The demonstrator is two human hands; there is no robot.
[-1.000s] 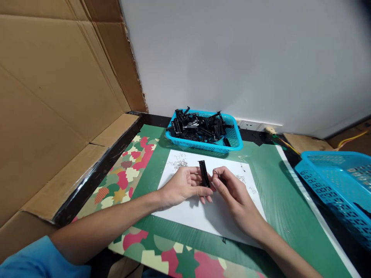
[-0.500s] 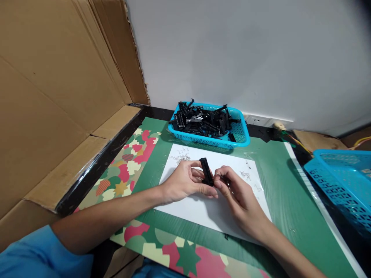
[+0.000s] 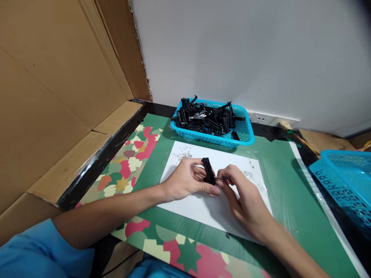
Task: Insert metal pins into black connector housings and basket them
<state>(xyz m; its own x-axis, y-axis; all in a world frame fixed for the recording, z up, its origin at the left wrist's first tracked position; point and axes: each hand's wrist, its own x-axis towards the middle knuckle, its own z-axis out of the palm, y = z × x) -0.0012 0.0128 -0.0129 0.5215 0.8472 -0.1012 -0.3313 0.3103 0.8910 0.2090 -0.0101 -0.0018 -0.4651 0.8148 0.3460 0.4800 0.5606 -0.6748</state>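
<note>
My left hand (image 3: 185,180) holds a narrow black plastic part (image 3: 208,170) between thumb and fingers, tilted above a white sheet (image 3: 197,210). Close to its lower right end, my right hand (image 3: 242,193) pinches a thin metal piece (image 3: 222,178) whose tip meets the black part. Whether the tip is inside the part cannot be made out. Small thin wire-like pieces (image 3: 184,155) lie heaped on the sheet's upper left, and more of them (image 3: 247,174) lie at its right side.
A blue basket (image 3: 203,138) full of black plastic parts stands behind the sheet. Another blue basket (image 3: 342,181) is at the right. Cardboard (image 3: 58,96) walls the left side, and a socket strip (image 3: 262,118) sits at the wall. A small black scrap (image 3: 228,236) lies near the sheet's front edge.
The thin metal piece now shows more clearly between my right fingers and the black part. My right fingertips have shifted slightly right. The whole view has moved a little.
</note>
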